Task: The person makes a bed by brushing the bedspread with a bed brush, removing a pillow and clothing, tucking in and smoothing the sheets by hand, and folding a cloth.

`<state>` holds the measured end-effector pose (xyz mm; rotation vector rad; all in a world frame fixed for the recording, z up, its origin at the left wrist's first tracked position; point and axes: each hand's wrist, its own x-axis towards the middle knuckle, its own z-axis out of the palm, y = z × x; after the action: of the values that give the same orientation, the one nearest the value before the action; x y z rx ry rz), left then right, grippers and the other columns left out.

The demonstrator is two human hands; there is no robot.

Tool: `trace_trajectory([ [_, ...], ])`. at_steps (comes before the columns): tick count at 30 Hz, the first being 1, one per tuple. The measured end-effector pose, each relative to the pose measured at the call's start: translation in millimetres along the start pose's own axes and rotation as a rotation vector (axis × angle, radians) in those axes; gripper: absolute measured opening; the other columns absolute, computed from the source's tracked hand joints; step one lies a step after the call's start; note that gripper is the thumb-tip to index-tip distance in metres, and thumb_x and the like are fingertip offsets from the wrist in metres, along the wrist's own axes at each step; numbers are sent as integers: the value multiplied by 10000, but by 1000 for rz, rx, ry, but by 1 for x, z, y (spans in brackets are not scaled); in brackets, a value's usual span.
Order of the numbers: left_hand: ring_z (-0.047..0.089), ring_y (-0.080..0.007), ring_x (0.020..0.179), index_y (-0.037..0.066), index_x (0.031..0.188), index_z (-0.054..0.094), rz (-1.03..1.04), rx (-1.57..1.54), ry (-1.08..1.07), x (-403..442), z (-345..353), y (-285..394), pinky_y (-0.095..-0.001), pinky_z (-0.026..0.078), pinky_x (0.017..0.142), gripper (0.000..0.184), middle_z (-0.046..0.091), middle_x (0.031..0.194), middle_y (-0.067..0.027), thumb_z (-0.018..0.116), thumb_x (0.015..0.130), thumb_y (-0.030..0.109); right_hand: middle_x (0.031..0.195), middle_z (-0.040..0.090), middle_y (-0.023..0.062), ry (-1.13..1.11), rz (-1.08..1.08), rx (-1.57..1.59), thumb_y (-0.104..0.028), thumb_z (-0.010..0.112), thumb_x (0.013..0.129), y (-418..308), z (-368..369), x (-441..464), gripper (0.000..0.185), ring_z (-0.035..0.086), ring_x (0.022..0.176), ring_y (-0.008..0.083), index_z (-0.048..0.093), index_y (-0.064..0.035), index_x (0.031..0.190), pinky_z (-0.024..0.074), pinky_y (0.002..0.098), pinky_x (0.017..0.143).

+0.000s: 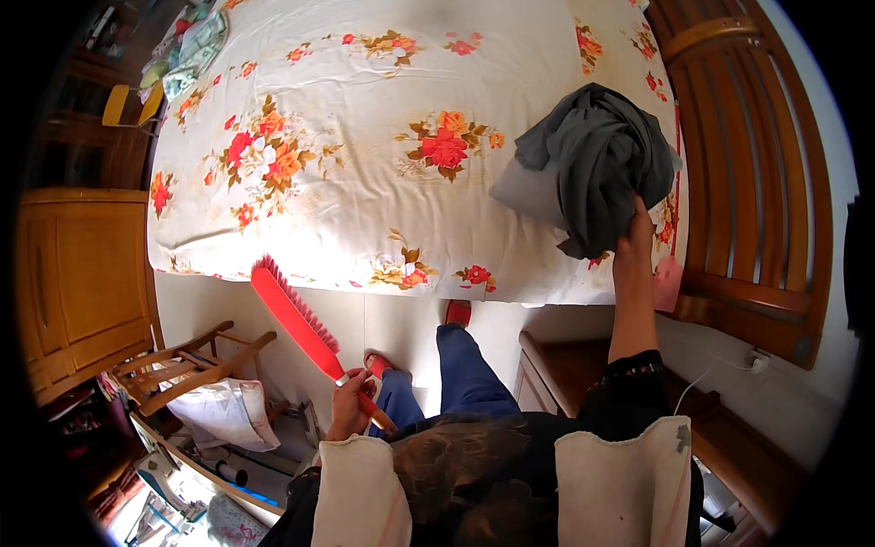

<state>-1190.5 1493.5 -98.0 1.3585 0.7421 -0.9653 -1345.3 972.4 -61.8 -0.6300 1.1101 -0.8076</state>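
My left hand (348, 403) is closed round the handle of a red brush (296, 319), whose bristled head points up and left beside the near edge of the bed. On the right part of the bed lies a bunched dark grey cloth (602, 169), with a lighter grey part (533, 193) showing at its left. My right hand (638, 226) grips the lower right side of this cloth, its fingers partly hidden in the folds. A floral sheet (355, 164) covers the bed beneath it.
A slatted wooden headboard (743, 155) stands at the right, above a brown bedside cabinet (565, 369). At the left are a wooden cabinet (82, 283) and a small wooden chair (196, 365). Crumpled light green cloth (196, 50) lies at the bed's far left corner.
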Motion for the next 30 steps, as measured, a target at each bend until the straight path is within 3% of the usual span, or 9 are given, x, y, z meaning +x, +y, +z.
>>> trace_trajectory([
  [8, 545, -145, 619, 31, 1000, 554, 47, -79, 51, -20, -123, -3, -274, 456, 567, 199, 603, 840, -82, 623, 843, 132, 1142, 615, 129, -245, -38, 90, -214, 479, 921, 37, 131, -87, 335, 613, 1010, 231, 560, -9, 1174, 501, 330, 897],
  [10, 531, -138, 572, 32, 946, 581, 59, -67, 106, -34, -155, 5, -271, 460, 547, 180, 587, 745, -61, 643, 837, 161, 1194, 581, 140, -528, -114, -84, -208, 458, 936, 74, 157, -134, 369, 567, 1095, 229, 513, 16, 1224, 452, 348, 963],
  [12, 532, -135, 547, 33, 911, 596, 88, -105, 144, -37, -194, 2, -268, 459, 527, 173, 582, 705, -54, 650, 836, 180, 1289, 520, 136, -432, 206, 27, -250, 439, 944, 109, 215, -200, 426, 501, 1181, 276, 472, 6, 1282, 393, 422, 1024],
  [14, 535, -134, 536, 35, 894, 602, 124, -187, 230, -47, -237, 6, -266, 456, 513, 171, 582, 692, -54, 652, 837, 188, 1243, 562, 98, -735, 409, -25, -291, 375, 960, 161, 240, -234, 417, 545, 1129, 267, 483, -36, 1271, 430, 410, 985],
  [15, 540, -138, 531, 31, 864, 607, 78, -160, 215, -53, -256, 6, -268, 450, 497, 181, 583, 681, -55, 653, 838, 204, 1242, 560, 104, -559, 365, -141, -308, 370, 957, 189, 256, -254, 426, 549, 1124, 264, 492, -29, 1256, 442, 412, 970],
  [19, 548, -147, 522, 16, 780, 612, -12, -142, 245, -77, -326, -9, -271, 436, 461, 253, 582, 655, -58, 664, 833, 258, 1092, 637, 94, -710, 556, -349, -299, 415, 937, 291, 305, -341, 366, 623, 980, 242, 564, -40, 1149, 503, 386, 873],
  [23, 548, -166, 523, -3, 736, 606, -85, -409, 301, -78, -382, -62, -299, 454, 482, 320, 594, 656, -87, 699, 794, 298, 1026, 658, 89, -935, 742, -512, -228, 503, 902, 373, 350, -464, 322, 646, 884, 221, 571, -11, 1129, 520, 342, 823],
  [25, 534, -163, 528, 0, 823, 585, -70, -588, 297, -74, -397, -94, -302, 470, 484, 287, 572, 666, -70, 691, 806, 265, 1099, 632, 110, -1126, 794, -636, -273, 460, 924, 419, 358, -498, 379, 619, 973, 236, 540, -15, 1189, 483, 353, 896],
  [30, 499, -132, 494, 22, 822, 587, -149, -835, 216, -80, -399, -144, -280, 451, 456, 247, 546, 637, -41, 678, 829, 251, 1058, 634, 93, -1480, 936, -693, -159, 538, 864, 444, 408, -669, 353, 632, 909, 172, 553, 22, 1166, 504, 294, 809],
])
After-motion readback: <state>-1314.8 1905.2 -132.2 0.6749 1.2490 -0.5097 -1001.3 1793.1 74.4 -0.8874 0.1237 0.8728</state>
